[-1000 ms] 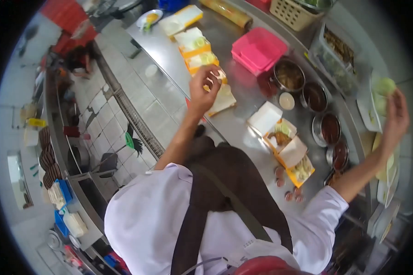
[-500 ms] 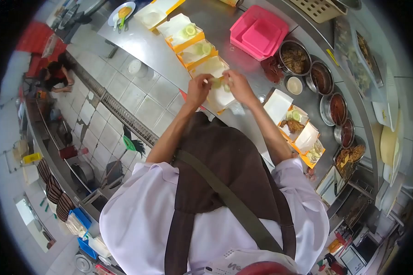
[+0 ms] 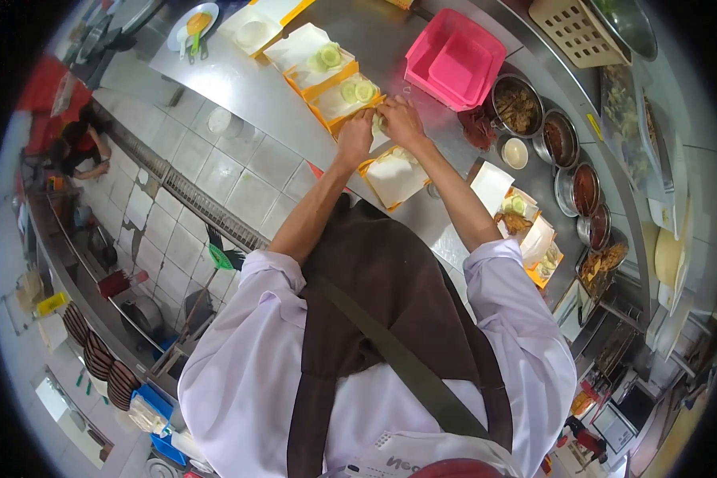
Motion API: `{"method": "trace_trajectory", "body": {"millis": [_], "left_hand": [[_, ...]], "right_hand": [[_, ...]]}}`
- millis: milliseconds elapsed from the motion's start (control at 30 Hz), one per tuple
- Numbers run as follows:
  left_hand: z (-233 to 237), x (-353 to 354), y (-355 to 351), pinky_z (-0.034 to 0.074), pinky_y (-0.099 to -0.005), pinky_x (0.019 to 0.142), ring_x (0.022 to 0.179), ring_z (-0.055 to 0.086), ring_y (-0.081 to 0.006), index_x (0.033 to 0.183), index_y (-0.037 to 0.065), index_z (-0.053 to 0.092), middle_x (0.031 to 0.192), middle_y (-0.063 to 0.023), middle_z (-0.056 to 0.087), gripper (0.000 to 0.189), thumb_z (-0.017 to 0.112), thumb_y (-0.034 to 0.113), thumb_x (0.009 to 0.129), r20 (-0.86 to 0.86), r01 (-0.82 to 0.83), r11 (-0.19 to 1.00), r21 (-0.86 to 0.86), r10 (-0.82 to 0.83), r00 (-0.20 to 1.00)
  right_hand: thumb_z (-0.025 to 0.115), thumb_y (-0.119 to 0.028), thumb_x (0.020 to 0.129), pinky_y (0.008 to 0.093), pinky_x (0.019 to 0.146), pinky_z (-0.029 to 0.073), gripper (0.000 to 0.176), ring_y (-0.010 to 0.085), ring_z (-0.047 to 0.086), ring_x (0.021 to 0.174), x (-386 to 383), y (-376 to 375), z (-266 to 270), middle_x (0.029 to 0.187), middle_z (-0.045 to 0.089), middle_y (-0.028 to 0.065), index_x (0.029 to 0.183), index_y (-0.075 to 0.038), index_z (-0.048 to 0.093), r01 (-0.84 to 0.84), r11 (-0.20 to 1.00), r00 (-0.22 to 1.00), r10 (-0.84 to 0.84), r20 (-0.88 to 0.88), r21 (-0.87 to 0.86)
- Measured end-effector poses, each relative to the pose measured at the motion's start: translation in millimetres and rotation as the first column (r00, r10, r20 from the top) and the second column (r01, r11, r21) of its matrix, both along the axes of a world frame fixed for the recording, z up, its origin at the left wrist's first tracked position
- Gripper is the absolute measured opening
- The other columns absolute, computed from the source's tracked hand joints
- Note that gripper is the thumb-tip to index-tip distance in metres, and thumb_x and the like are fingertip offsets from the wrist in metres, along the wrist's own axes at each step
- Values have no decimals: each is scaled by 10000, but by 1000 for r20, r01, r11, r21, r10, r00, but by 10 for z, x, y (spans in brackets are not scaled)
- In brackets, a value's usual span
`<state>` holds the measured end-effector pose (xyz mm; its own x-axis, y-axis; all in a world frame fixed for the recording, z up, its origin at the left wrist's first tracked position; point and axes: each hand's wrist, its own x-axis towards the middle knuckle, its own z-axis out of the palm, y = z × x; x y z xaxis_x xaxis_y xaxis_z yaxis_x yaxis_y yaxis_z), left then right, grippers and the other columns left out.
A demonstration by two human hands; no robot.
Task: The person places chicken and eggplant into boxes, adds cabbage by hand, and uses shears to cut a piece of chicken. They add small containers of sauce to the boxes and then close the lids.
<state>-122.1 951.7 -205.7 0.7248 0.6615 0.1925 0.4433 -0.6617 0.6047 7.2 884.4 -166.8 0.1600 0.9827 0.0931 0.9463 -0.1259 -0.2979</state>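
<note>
My left hand (image 3: 357, 137) and my right hand (image 3: 401, 123) are close together over a white-and-orange food box in a row on the steel counter, covering most of it. Pale green cucumber slices (image 3: 379, 124) show between them, beside my right thumb. The fingers of my left hand are curled; what they grip is hidden. The fingers of my right hand bend over the slices. Just beyond stands an open box (image 3: 332, 102) with cucumber slices (image 3: 358, 90) inside. Farther along, another open box (image 3: 296, 57) holds cucumber slices too. Nearer me is an open box (image 3: 394, 182) with a white interior.
A pink tub (image 3: 454, 60) stands behind the boxes. Several metal bowls of food, including a bowl of red sauce (image 3: 585, 190), line the counter's right. Open boxes with cucumber and fried chicken (image 3: 515, 223) sit by my right forearm. A person (image 3: 84, 147) is at far left.
Both hands have moved forward, from over the box with visible cucumber toward the neighbouring box's far edge, and closer together. The view has shifted slightly.
</note>
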Motion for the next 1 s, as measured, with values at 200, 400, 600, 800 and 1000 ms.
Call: {"method": "trace_trajectory", "body": {"millis": [200, 400, 600, 800, 1000], "left_hand": [[138, -51, -80, 511, -428, 732, 896, 614, -351, 1143, 34, 534, 991, -161, 608, 357, 555, 28, 787, 198, 54, 991, 124, -78, 977], [-499, -65, 15, 420, -378, 891, 1006, 537, -283, 1114, -54, 551, 1074, -160, 586, 296, 366, 100, 941, 404, 99, 882, -461, 109, 908], [658, -84, -370, 484, -332, 634, 798, 578, -282, 991, -8, 559, 972, -146, 562, 269, 504, -86, 740, 333, -58, 998, 33, 44, 942], [969, 189, -767, 403, -255, 456, 687, 555, -179, 932, 7, 552, 922, -90, 568, 213, 496, -109, 762, 465, -124, 992, -3, 111, 878], [1349, 291, -1342, 427, -228, 461, 690, 560, -163, 922, 9, 549, 887, -82, 576, 202, 488, -111, 771, 510, -123, 992, 27, 92, 855]], "right_hand": [[607, -54, 716, 449, 783, 423, 221, 330, 528, 950, -30, -57, -105, 955, 537, 150, 926, -40, 540, 199, 957, 980, -198, -26, 213], [579, -108, 735, 446, 727, 423, 132, 348, 543, 771, -270, -770, 904, 884, 574, 176, 836, -24, 569, 216, 793, 976, -164, -141, 570], [587, 43, 787, 265, 613, 442, 78, 146, 523, 631, 598, -2824, 3728, 707, 577, 85, 834, -20, 588, 126, 297, 748, -655, 106, 946], [639, -161, 796, 374, 642, 515, 337, 247, 624, 849, 2737, -3665, 4198, 971, 648, 144, 1122, -81, 609, 783, 621, 613, -761, 214, -31], [610, -87, 703, 330, 674, 469, 287, 214, 580, 798, 3055, -3786, 3954, 874, 643, 129, 985, -32, 631, 625, 729, 780, -596, 192, -279]]}}
